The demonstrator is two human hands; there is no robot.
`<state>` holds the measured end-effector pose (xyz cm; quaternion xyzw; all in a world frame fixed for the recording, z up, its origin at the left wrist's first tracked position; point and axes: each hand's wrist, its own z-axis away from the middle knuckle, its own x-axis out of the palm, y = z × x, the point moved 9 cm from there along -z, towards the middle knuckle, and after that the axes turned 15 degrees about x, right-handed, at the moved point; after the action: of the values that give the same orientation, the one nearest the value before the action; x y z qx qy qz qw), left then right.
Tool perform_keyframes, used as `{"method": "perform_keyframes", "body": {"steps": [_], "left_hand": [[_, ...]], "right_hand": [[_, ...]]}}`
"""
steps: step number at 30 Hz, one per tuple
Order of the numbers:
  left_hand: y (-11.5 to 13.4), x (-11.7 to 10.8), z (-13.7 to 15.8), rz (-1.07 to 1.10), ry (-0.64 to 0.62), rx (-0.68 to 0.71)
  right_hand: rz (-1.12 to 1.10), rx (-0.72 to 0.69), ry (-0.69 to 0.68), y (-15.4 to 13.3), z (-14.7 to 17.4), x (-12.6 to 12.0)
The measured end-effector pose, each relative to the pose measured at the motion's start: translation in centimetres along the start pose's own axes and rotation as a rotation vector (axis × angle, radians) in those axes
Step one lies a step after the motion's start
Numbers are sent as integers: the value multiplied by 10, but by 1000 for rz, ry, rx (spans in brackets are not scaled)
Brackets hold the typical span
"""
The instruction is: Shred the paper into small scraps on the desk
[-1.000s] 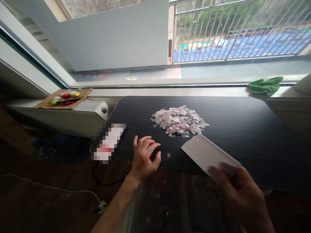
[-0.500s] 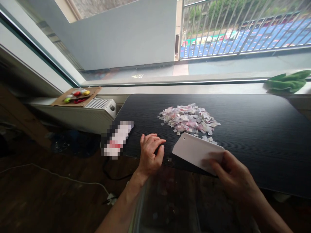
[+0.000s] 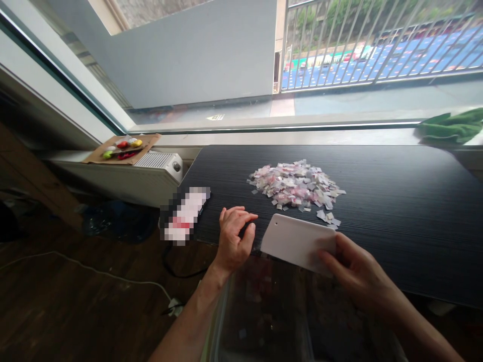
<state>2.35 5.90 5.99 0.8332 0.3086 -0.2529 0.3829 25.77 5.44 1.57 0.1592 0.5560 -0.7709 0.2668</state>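
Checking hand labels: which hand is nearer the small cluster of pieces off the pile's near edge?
Right. The right hand, holding the flat white tool, is just on the near side of the cluster; the left hand is farther off to its left.

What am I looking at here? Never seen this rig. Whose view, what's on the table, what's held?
There's no machine: these are a person's own bare hands, seen by one camera worn on their head, looking forward and down. Every picture comes from it. The dark table bears a pile of small scraps, pale and pinkish, with a few loose ones on its near side. A pixelated item lies at the table's left; I can't tell what it is. The right hand grips a flat white plate by one end. The left hand, fingers curled, shows nothing held.
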Motion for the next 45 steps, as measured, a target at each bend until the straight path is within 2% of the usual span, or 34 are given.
{"method": "perform_keyframes", "body": {"steps": [4, 11, 16, 17, 19, 22, 25, 29, 34, 37, 42, 45], "left_hand": [[0, 0, 0, -9, -2, -5], [0, 0, 0, -28, -7, -1], [0, 1, 1, -27, -11, 19], [-1, 0, 2, -32, -10, 24], [-1, 1, 2, -41, -13, 30], [-1, 2, 2, -54, -22, 53], [0, 1, 2, -65, -20, 78], [0, 0, 2, -77, -6, 93], [2, 0, 1, -81, -9, 120], [3, 0, 1, -91, -9, 140], [2, 0, 2, -95, -6, 148], [2, 0, 2, -93, -10, 140]], "right_hand": [[-8, -24, -52, 1, 5, 1], [-51, -10, 29, 7, 11, -15], [-67, -25, -9, 2, 30, -10], [-107, -15, 51, 2, 33, -18], [-156, 37, 257, 7, 38, -46], [-90, 123, 570, 20, 44, -93], [0, 126, 675, 26, 42, -118], [-9, 124, 651, 36, 44, -124], [-139, 163, 582, 44, 47, -120], [-125, 131, 618, 38, 39, -122], [-101, 49, 508, 19, 19, -105], [-130, 54, 524, 18, 22, -109]]}}
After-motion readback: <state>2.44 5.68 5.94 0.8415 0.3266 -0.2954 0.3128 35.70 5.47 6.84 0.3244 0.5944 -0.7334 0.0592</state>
